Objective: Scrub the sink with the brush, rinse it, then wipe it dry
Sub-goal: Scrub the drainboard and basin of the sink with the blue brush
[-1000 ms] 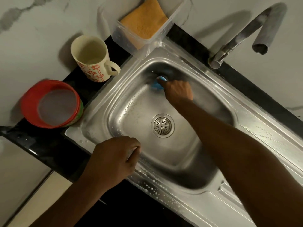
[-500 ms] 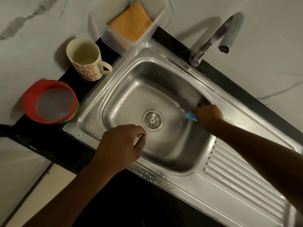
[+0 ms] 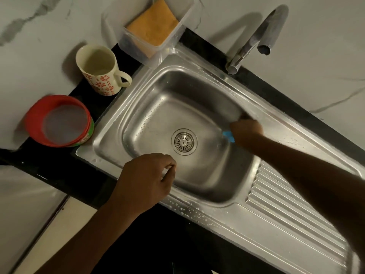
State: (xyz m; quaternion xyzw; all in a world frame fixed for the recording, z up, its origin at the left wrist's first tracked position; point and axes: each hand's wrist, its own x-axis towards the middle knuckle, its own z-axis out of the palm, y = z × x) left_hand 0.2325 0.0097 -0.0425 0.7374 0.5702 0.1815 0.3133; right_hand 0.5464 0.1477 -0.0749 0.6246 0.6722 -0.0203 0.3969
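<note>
The steel sink [image 3: 142,91] fills the middle of the view, its drain [image 3: 184,142] at the basin's centre. My right hand [image 3: 247,132] reaches into the basin and grips a blue brush [image 3: 228,135] against the right inner wall; most of the brush is hidden under the fingers. My left hand [image 3: 145,179] rests on the sink's near rim with its fingers curled over the edge. An orange cloth [image 3: 154,24] lies in a clear plastic tub [image 3: 177,36] at the back.
A chrome tap [image 3: 254,36] stands behind the basin at the back right. A floral mug [image 3: 100,70] and a red bowl [image 3: 59,120] sit on the black counter at the left. The ribbed drainboard [image 3: 292,210] stretches to the right, spotted with water drops.
My right hand swept the brush from the basin's back wall across to the right wall. My left hand stayed on the near rim.
</note>
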